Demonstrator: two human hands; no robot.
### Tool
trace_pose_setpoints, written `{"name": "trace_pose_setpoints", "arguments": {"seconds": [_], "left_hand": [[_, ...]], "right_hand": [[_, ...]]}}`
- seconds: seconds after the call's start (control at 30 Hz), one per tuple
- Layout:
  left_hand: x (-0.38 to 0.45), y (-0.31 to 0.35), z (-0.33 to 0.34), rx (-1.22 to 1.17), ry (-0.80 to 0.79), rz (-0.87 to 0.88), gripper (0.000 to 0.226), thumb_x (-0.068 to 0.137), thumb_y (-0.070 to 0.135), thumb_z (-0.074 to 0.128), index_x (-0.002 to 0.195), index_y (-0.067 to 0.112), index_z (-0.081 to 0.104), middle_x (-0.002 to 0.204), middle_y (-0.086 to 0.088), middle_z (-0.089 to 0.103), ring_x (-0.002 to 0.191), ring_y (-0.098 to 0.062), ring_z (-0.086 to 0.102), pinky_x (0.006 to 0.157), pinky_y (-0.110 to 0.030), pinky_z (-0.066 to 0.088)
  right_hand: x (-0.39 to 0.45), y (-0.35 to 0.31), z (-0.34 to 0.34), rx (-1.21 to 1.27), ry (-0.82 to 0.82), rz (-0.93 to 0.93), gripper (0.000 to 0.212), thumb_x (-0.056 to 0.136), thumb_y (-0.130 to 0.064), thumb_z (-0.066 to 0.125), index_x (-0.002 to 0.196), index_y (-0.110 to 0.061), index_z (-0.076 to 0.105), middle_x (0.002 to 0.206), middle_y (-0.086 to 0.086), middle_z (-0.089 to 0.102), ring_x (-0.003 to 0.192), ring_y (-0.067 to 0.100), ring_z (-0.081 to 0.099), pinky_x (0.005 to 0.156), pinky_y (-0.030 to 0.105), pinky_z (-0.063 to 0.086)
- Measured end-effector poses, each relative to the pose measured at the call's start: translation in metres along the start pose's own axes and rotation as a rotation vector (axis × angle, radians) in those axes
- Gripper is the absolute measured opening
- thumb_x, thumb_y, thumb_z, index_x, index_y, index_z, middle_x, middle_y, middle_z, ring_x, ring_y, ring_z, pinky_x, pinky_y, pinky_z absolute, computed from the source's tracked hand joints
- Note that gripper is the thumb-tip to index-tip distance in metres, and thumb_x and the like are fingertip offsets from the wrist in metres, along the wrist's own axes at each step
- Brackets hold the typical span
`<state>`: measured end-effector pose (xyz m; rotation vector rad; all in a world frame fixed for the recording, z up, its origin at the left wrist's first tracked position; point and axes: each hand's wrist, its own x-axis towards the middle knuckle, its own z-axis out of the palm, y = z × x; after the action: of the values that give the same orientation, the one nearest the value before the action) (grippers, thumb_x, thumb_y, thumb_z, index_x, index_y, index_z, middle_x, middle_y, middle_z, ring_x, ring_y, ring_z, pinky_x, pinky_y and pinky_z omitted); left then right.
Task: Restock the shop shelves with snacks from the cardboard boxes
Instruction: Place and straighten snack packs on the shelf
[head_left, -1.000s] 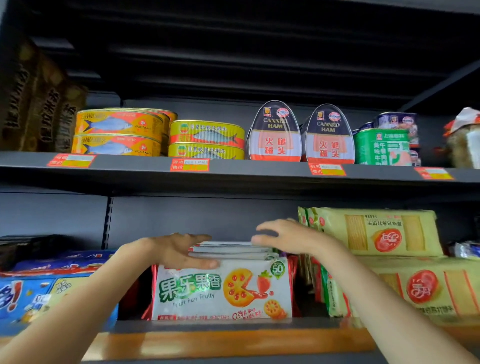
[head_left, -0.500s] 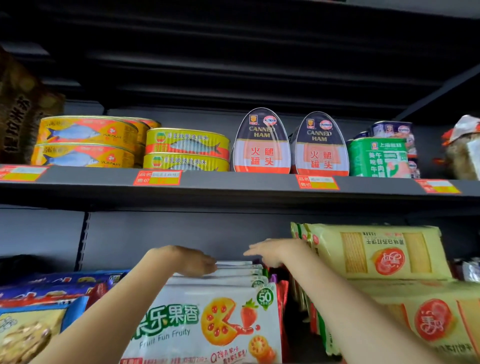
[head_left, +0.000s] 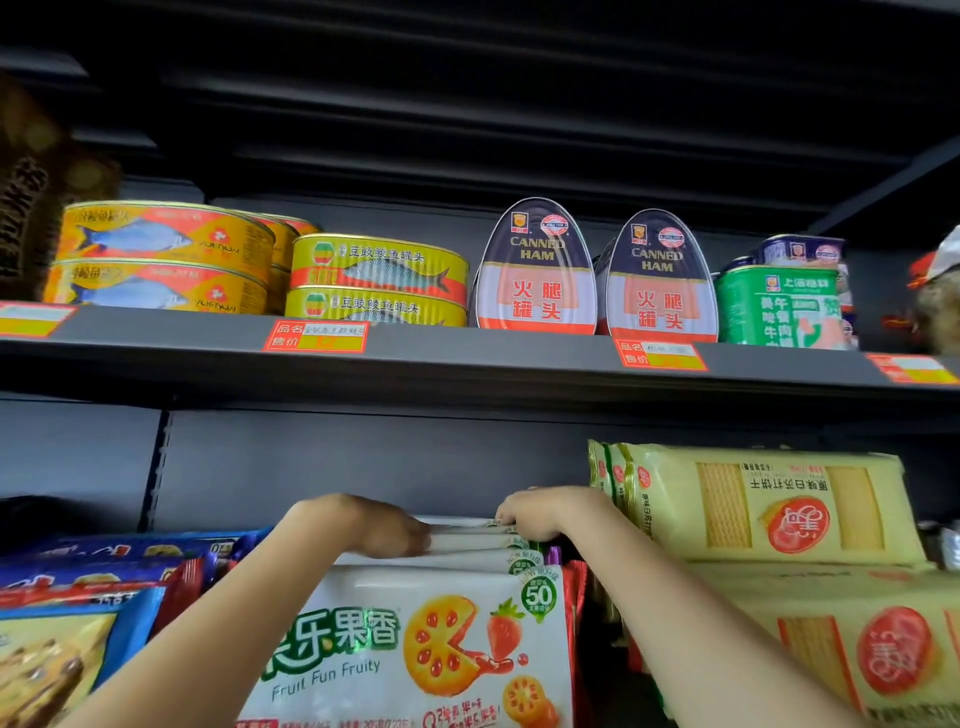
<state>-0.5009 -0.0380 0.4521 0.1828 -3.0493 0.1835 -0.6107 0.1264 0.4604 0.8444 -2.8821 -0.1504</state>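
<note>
I have both hands on top of a row of white snack packs (head_left: 415, 649) standing upright on the lower shelf. My left hand (head_left: 374, 525) lies over the packs' top edges near their left end, fingers bent down onto them; my right hand (head_left: 540, 512) curls its fingers over the top edges at the right end, gripping them. The packs are glossy plastic film, flat and rectangular; the front one reads "Fruit Fun Fruity" with a "50" badge. Just right stand pale yellow cracker packs (head_left: 753, 504), left are blue packs (head_left: 78, 623). On the shelf above (head_left: 467, 348) sit oval fish tins (head_left: 161, 254), two egg-shaped tins (head_left: 537, 270) marked "CANNED HAM", and a green tin (head_left: 779, 306).
</note>
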Motion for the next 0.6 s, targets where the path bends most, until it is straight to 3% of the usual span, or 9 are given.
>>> {"name": "trace_pose_setpoints", "arguments": {"seconds": [0.1,0.17,0.23,0.3,0.37,0.43,0.47,0.53,0.6], "left_hand": [[-0.002,0.002,0.001,0.004,0.015,0.02,0.051,0.099,0.049,0.022,0.146,0.031,0.023,0.155,0.006,0.018,0.143,-0.018,0.015,0.117,-0.033,0.007],[-0.004,0.002,0.001,-0.025,0.018,0.029,0.05,0.099,0.048,0.023,0.146,0.031,0.024,0.155,0.006,0.02,0.143,-0.018,0.016,0.116,-0.032,0.007],[-0.004,0.004,0.001,-0.047,0.031,0.029,0.049,0.099,0.048,0.024,0.145,0.031,0.027,0.154,0.006,0.021,0.143,-0.018,0.017,0.115,-0.032,0.008],[-0.004,0.006,0.0,-0.037,0.033,0.022,0.048,0.1,0.047,0.024,0.144,0.029,0.029,0.154,0.004,0.024,0.142,-0.019,0.02,0.115,-0.032,0.011],[-0.004,0.007,-0.001,-0.028,0.03,0.022,0.048,0.1,0.045,0.025,0.144,0.028,0.031,0.153,0.003,0.026,0.141,-0.02,0.023,0.115,-0.033,0.014],[-0.005,0.008,-0.002,-0.027,0.023,0.018,0.048,0.1,0.045,0.025,0.144,0.028,0.032,0.153,0.003,0.027,0.14,-0.021,0.024,0.114,-0.033,0.015],[-0.005,0.008,-0.002,-0.032,0.023,0.018,0.048,0.1,0.045,0.025,0.144,0.028,0.032,0.152,0.003,0.028,0.14,-0.021,0.025,0.114,-0.033,0.016],[-0.006,0.008,-0.002,-0.04,0.03,0.017,0.048,0.099,0.046,0.025,0.144,0.029,0.033,0.152,0.003,0.028,0.14,-0.02,0.025,0.114,-0.033,0.015],[-0.01,0.007,-0.001,-0.066,0.037,0.015,0.048,0.099,0.048,0.026,0.143,0.031,0.032,0.152,0.005,0.027,0.141,-0.019,0.022,0.114,-0.033,0.012]], "right_hand": [[0.0,0.003,0.0,0.016,0.01,0.017,0.031,0.083,0.005,0.03,0.101,0.003,0.055,0.094,0.016,0.056,0.081,0.026,0.051,0.061,0.034,0.04],[-0.005,0.004,-0.001,0.004,0.028,0.049,0.019,0.087,0.003,0.031,0.086,-0.001,0.049,0.074,0.008,0.041,0.073,0.023,0.045,0.053,0.029,0.032],[-0.009,0.003,-0.001,-0.006,0.055,0.085,0.022,0.088,0.005,0.033,0.071,-0.004,0.043,0.071,0.006,0.037,0.061,0.02,0.04,0.049,0.028,0.028],[-0.009,0.002,0.001,0.015,0.071,0.085,0.026,0.088,0.007,0.034,0.066,-0.005,0.042,0.082,0.011,0.045,0.058,0.019,0.039,0.049,0.028,0.03],[-0.005,0.002,0.003,0.09,0.097,0.015,0.029,0.089,0.007,0.032,0.092,-0.004,0.059,0.119,0.016,0.052,0.085,0.028,0.054,0.066,0.032,0.044],[-0.01,0.0,0.003,0.186,0.07,-0.058,0.048,0.095,0.001,0.028,0.133,-0.019,0.05,0.149,0.006,0.034,0.129,0.027,0.039,0.101,0.033,0.034],[-0.012,-0.001,0.002,0.203,0.038,-0.086,0.047,0.099,-0.006,0.027,0.139,-0.023,0.044,0.151,0.003,0.031,0.135,0.025,0.034,0.103,0.03,0.029],[-0.017,-0.001,0.0,0.159,-0.027,-0.098,0.038,0.103,-0.019,0.024,0.129,-0.02,0.053,0.139,0.007,0.045,0.12,0.025,0.046,0.092,0.031,0.033],[-0.019,0.0,-0.002,0.111,-0.044,-0.068,0.037,0.103,-0.024,0.024,0.086,-0.02,0.056,0.1,0.004,0.052,0.081,0.017,0.049,0.074,0.031,0.034]]}}
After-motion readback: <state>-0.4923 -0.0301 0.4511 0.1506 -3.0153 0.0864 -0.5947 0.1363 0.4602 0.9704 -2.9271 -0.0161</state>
